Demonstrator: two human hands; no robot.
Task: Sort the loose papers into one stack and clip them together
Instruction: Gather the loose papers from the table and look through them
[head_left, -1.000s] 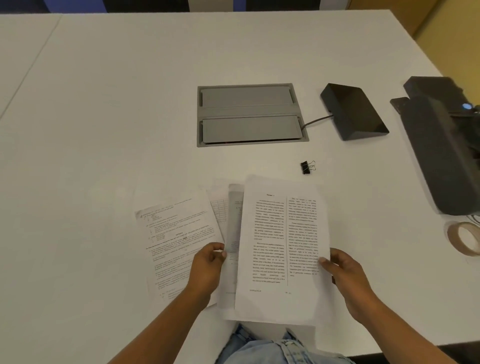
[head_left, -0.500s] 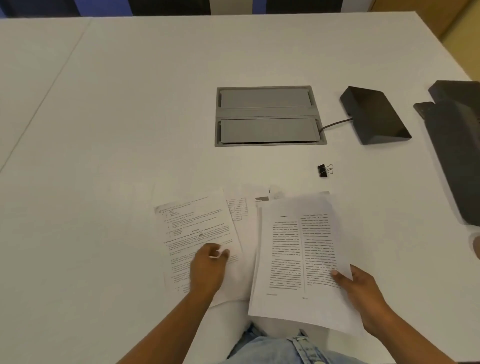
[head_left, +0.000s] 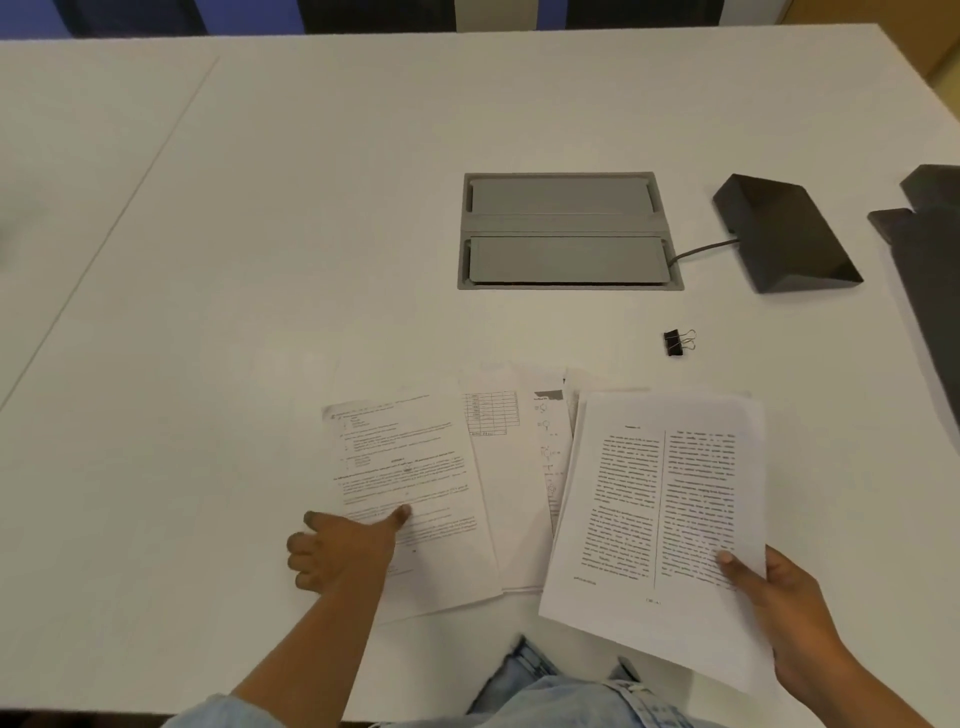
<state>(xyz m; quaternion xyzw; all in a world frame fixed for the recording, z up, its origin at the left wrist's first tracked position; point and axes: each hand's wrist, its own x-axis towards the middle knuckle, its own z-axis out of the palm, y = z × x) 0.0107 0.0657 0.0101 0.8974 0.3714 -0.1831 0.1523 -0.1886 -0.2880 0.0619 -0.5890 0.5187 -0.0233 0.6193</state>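
Note:
My right hand (head_left: 774, 597) grips the lower right corner of a small stack of papers (head_left: 660, 509) topped by a two-column text page, held over the table's front edge. My left hand (head_left: 343, 551) lies flat, fingers spread, on a loose printed sheet (head_left: 410, 467) lying on the white table (head_left: 260, 234). Between that sheet and the held stack, other loose sheets (head_left: 514, 467) overlap, one with a printed table, one with diagrams. A black binder clip (head_left: 675, 343) lies on the table beyond the papers, to the right.
A grey recessed cable hatch (head_left: 566, 231) sits in the table's middle. A dark wedge-shaped device (head_left: 784, 241) with a cable lies to its right. Another dark device (head_left: 930, 249) is at the right edge. A table seam (head_left: 104, 244) runs along the left.
My left hand has let go of the stack and moved left onto the loose sheet. My right hand has carried the stack to the right, uncovering the sheets beneath.

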